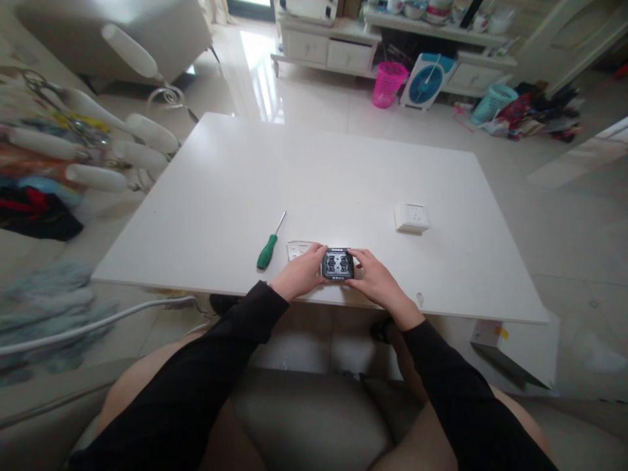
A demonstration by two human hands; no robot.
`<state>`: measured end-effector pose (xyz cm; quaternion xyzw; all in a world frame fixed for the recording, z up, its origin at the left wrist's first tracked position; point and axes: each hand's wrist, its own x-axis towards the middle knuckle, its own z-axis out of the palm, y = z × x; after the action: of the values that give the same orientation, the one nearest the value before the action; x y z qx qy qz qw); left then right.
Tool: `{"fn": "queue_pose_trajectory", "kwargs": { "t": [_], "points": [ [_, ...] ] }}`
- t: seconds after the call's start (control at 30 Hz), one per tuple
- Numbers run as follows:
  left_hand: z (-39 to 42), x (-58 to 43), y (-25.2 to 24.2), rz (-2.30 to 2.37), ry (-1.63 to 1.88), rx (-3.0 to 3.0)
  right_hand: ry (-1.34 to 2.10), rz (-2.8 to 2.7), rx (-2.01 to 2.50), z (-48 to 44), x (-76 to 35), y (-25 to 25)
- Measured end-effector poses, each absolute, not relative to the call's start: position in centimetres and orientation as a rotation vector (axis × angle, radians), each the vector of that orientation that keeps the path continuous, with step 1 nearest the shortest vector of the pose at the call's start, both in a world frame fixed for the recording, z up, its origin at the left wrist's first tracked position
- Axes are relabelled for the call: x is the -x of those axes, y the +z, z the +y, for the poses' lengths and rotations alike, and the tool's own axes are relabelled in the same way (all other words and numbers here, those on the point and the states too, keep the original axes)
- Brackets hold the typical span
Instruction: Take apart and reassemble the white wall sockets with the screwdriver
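Left hand: the person's left hand point(304, 269) is closed on the near-left side of a small black rectangular module with metal contacts point(337, 263), thumb at its upper corner.
Right hand: the right hand point(375, 278) grips the module's opposite side, so it sits between the two hands, at the near edge of the white flat-topped bench point(343, 170).
White plate: a thin white plate with cut-outs point(297, 248) lies just beyond the left hand, partly under it.
Screwdriver: a green-handled screwdriver with a metal shaft point(268, 250) lies left of the left hand, in neither grip.
White box: a white block with a socket face point(412, 217) stands beyond the right hand, well apart from it.
Progress: probably partway — the module's contacts are exposed and the plate is separate from it; joining the two would be what remains, if they belong together.
Hard to see: the module's underside and some fingertips are hidden; whether it touches the bench — cannot tell. A small pale thing point(420, 299) beside the right wrist is too small to identify.
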<state>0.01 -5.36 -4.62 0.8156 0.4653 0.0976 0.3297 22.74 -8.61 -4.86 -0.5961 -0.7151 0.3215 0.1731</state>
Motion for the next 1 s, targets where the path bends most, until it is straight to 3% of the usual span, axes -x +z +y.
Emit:
{"fn": "queue_pose_trajectory", "kwargs": {
  "t": [1.0],
  "points": [
    [-5.5,-0.4,-4.1,1.170,0.203,-2.218,0.973,-2.055,1.610,-8.4,-23.2,-5.7]
  ]
}}
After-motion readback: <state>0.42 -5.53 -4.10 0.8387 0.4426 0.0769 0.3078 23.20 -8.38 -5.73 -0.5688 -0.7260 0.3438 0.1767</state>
